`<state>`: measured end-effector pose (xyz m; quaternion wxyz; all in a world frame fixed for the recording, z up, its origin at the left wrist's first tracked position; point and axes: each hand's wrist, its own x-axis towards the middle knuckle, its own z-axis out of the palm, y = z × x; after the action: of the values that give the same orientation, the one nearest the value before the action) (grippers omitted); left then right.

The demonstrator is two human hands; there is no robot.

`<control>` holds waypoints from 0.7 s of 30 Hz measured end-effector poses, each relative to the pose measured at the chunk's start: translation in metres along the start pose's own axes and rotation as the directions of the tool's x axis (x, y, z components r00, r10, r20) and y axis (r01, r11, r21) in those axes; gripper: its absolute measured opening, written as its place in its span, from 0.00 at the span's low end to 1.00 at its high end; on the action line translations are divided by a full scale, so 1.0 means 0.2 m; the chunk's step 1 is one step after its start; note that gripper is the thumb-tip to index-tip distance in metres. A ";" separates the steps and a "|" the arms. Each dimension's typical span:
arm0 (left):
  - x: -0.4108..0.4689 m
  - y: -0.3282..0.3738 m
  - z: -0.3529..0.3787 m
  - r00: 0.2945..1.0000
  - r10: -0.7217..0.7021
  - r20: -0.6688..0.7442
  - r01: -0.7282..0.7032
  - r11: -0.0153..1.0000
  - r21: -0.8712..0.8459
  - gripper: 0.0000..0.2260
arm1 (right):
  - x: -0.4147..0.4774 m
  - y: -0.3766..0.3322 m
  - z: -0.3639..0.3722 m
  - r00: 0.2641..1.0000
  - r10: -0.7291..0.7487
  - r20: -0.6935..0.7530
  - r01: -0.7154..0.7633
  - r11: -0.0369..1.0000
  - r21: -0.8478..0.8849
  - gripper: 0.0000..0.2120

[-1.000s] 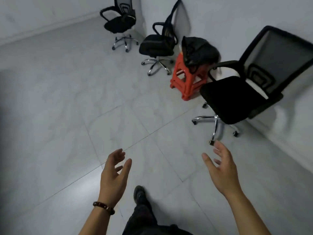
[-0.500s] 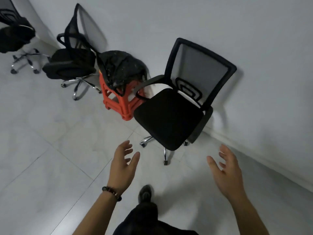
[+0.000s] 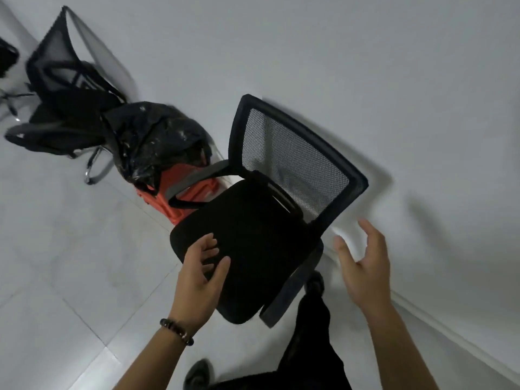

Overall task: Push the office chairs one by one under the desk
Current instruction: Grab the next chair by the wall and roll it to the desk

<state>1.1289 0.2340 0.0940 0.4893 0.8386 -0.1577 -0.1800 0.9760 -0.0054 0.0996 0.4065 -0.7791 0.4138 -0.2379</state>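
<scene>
The left hand (image 3: 201, 273) is open with loosely spread fingers over the front corner of the black seat (image 3: 253, 243), though whether it touches cannot be told, and the right hand (image 3: 365, 266) is open and holding nothing, just off the seat's other side below the mesh back. Between them stands the office chair (image 3: 292, 164), its back near the white wall (image 3: 365, 66). Just beside its far armrest is a red stool (image 3: 194, 192) carrying a black bag (image 3: 157, 142), with a second chair (image 3: 64, 108) beyond on the tiled floor (image 3: 70, 263).
</scene>
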 end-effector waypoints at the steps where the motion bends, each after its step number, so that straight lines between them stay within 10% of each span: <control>1: 0.03 0.00 0.10 0.998 -0.058 -0.035 0.058 0.998 -0.006 0.23 | 0.18 0.02 0.01 0.998 -0.054 0.036 0.055 0.998 -0.014 0.29; 7: 0.25 0.25 0.62 0.916 -0.363 -0.171 0.338 0.928 -0.160 0.22 | 1.19 0.01 0.04 0.890 -0.238 0.389 0.253 0.967 0.015 0.28; 15: 0.63 0.51 1.05 0.873 -0.436 -0.221 0.377 0.888 -0.263 0.23 | 1.71 -0.11 0.43 0.591 -0.137 0.795 0.039 0.989 0.141 0.27; 21: 0.58 0.53 1.19 0.857 -0.468 -0.215 0.392 0.864 -0.317 0.21 | 1.38 -0.08 0.48 0.643 -0.197 0.740 0.008 0.968 0.251 0.22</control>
<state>1.1129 -0.0484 0.0609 0.5600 0.7973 0.1323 -0.1822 1.2014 -0.1896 0.0679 0.6132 -0.7779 0.1308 0.0423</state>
